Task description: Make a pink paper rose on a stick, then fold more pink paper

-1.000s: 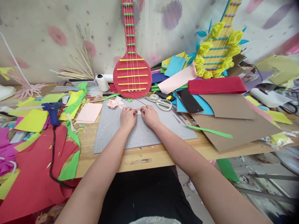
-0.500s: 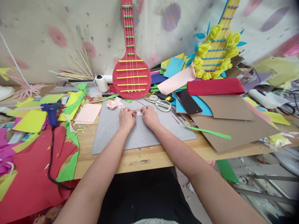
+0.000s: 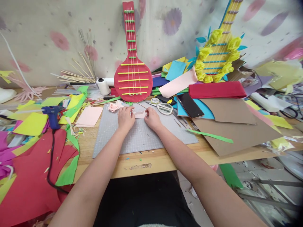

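Spanning the gap between left hand and right hand in the head view, a pale pink strip is held low over the gray cutting mat. Whether its underside is touching the mat cannot be told. Each end appears to be pinched between thumb and forefinger; the remaining fingers are curled, and how tightly they are pressed together cannot be made out from above. A crumpled pink rosette is seen on the mat just beyond the left hand; pale pink sheets are stacked to the left of the mat. Scissors are laid beyond the right hand, well within reach.

On handling: the strip is judged thin and easily creased. It is best gripped lightly at both ends, with even pull, so that the middle is kept flat and no corner is torn. Straightness could be checked against the mat's grid lines.

On writing: no brand or label can be read. The screen of the phone is dark; no lettering can be made out on the glue gun. Any markings on the metal ruler are too small to be read.
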The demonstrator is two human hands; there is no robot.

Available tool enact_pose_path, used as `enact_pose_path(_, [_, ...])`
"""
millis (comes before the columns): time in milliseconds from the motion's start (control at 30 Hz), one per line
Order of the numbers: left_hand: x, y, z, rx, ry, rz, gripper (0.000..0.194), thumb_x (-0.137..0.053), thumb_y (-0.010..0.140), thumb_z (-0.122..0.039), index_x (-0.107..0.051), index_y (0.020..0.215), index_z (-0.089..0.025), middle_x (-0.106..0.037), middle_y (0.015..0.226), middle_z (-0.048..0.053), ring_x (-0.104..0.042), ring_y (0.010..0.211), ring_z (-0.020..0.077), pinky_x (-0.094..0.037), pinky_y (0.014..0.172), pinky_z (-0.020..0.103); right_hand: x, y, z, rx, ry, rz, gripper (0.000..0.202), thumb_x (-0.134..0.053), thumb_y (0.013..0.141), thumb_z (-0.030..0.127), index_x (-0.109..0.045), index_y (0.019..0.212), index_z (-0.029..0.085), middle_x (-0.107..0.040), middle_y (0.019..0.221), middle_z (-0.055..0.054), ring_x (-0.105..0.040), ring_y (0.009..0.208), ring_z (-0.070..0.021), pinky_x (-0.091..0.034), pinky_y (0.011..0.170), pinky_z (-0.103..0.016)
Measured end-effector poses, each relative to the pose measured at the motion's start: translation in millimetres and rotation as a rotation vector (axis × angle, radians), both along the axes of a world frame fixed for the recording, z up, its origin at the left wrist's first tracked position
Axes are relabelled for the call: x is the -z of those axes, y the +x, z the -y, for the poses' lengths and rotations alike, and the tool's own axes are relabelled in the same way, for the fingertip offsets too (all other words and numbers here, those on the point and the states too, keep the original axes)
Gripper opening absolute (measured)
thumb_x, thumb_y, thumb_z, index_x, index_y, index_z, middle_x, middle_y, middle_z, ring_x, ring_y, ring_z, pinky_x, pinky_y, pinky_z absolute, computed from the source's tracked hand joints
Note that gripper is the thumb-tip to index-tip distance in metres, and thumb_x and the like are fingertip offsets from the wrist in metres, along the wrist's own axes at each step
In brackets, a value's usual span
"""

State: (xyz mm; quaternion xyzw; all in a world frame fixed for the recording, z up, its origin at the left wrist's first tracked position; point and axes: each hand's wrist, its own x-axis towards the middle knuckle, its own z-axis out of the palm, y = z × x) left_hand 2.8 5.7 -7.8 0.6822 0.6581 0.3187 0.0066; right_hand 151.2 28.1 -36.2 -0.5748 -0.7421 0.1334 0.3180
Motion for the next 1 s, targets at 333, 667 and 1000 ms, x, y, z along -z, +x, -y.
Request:
enact_pose_path(333, [-29.5, 18, -45, 0.115, -0.463, -0.189, 0.025, -0.056, 0.073, -0.024, -0.065, 0.096, -0.020, -0.063, 0.106, 0.008, -0.057, 0.096, 0.0215, -0.043, 0.081, 0.031, 0.5, 5, -5, -0.041, 0.150, -0.141, 0.017, -0.046, 0.077, 0.020, -0.055, 0.091, 0.017, -0.057, 0.092, -0.007, -0.050, 0.086, -0.0182, -0.039, 0.082, -0.033])
enact_pose_path(667, [-20.6, 13, -46, 0.123, -0.516, -0.204, 0.022, -0.063, 0.066, -0.023, -0.064, 0.088, -0.020, -0.066, 0.095, 0.008, -0.060, 0.089, 0.0225, -0.045, 0.076, 0.032, -2.5, 3, -13, -0.012, 0.026, 0.098, 0.026, -0.052, 0.081, 0.030, -0.063, 0.100, 0.017, -0.061, 0.099, -0.010, -0.049, 0.096, -0.0231, -0.035, 0.088, -0.037])
enact_pose_path(1000, [-10.4, -4, -42, 0.298, -0.393, 0.145, 0.010, -0.058, 0.066, -0.020, -0.064, 0.073, -0.018, -0.064, 0.072, 0.002, -0.057, 0.069, 0.0158, -0.044, 0.067, 0.028, -6.5, 2, -8, -0.084, -0.009, 0.030, 0.031, -0.057, 0.077, 0.037, -0.062, 0.103, 0.021, -0.058, 0.101, -0.007, -0.047, 0.100, -0.0216, -0.035, 0.088, -0.036])
